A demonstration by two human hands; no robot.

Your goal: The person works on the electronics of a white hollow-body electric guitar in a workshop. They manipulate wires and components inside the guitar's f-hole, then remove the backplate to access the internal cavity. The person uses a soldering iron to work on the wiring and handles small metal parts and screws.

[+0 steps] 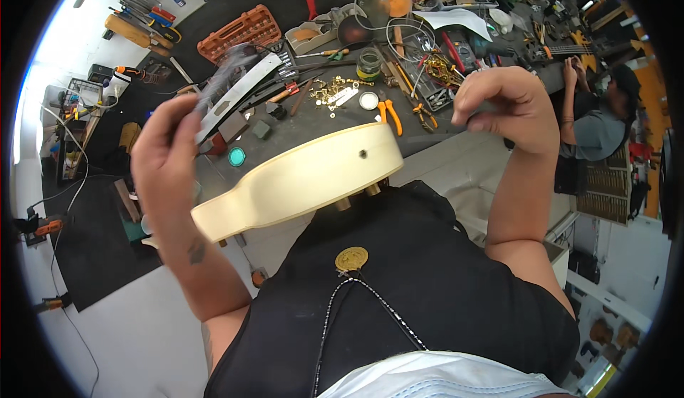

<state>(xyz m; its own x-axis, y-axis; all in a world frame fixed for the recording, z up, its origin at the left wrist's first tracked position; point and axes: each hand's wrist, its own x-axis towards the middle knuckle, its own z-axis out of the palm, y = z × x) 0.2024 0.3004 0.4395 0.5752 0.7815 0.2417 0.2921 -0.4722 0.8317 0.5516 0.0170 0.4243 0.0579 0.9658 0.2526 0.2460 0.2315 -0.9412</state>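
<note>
A cream guitar body (320,173) stands on its edge between my arms, at the near side of the bench. Its side has a small dark hole, and brass-coloured knobs show on the face toward me. My left hand (167,138) is raised over the bench at the left, fingers closed around a blurred, see-through greyish strip (222,81) whose kind I cannot make out. On the right, my right hand (507,106) hangs in the air, apart from the guitar. Its fingers curl toward the thumb in a pinch; anything between them is too small to see.
Beyond the guitar lie orange-handled pliers (390,116), loose gold hardware (331,93), a glass jar (369,64) and a teal lid (236,157). An orange socket case (239,33) lies at the back. Another person (605,113) sits at the right with a guitar.
</note>
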